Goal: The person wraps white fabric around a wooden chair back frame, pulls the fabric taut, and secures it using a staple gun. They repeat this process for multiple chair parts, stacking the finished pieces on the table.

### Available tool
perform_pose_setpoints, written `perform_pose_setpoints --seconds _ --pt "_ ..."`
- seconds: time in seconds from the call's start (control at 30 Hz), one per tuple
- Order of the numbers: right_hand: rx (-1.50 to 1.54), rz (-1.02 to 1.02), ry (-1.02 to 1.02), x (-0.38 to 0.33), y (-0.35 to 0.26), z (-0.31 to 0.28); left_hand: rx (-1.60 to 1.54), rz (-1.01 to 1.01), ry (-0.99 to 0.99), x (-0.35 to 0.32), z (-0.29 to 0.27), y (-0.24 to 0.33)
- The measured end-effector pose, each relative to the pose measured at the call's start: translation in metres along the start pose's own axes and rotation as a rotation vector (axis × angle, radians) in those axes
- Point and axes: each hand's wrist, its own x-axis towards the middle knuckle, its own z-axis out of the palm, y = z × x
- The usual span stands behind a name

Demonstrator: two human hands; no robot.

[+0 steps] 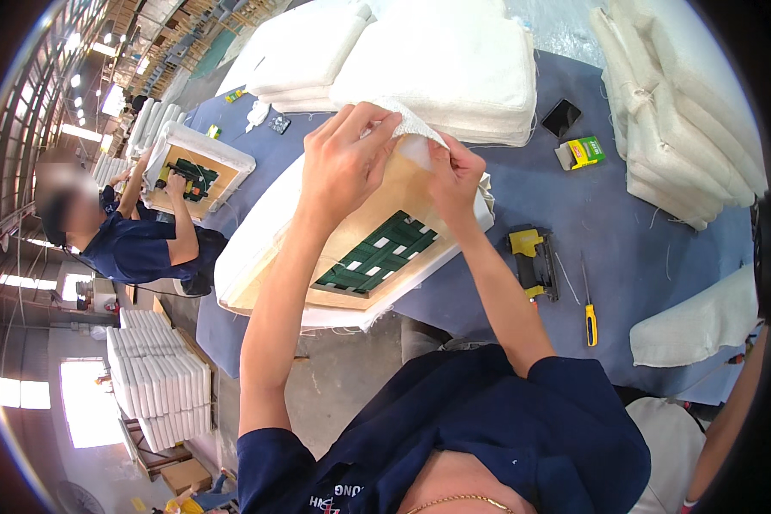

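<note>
An upholstered seat cushion (394, 186) with a wooden frame stands tilted before me on the blue-grey table, its underside facing me. Green webbing straps (377, 257) cross the opening in the frame, and white fabric wraps the sides. At the top corner, a loose white fabric flap (414, 122) is raised between my hands. My left hand (343, 163) is closed, its fingertips pinching the flap from the left. From the other side, my right hand (456, 182) pinches the flap's right edge between thumb and fingers.
A yellow-and-black staple gun (533, 261), a yellow-handled screwdriver (590, 324), a phone (561, 118) and a green-yellow box (582, 152) lie to the right. White cushions (437, 64) are stacked behind. A fabric piece (698, 321) lies at right. A co-worker (141, 244) handles another cushion at left.
</note>
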Motion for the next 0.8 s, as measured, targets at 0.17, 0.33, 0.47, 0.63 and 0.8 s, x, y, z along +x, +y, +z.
perform_pose_setpoints --seconds 0.17,0.33,0.47,0.63,0.8 --pt "0.460 0.419 -0.499 0.037 -0.050 -0.029 0.061 -0.057 0.009 -0.011 -0.004 0.010" --pt "0.501 0.616 -0.782 0.080 -0.070 -0.017 0.072 -0.015 0.012 -0.003 0.001 0.021" --pt "0.292 0.591 -0.728 0.051 -0.035 -0.015 0.028 -0.045 -0.020 -0.001 0.003 0.030" --pt "0.260 0.533 -0.675 0.047 -0.022 -0.008 -0.136 -0.268 0.015 0.003 0.005 0.019" --pt "0.167 0.125 -0.687 0.036 -0.029 -0.016 -0.106 -0.216 -0.024 -0.001 0.002 0.022"
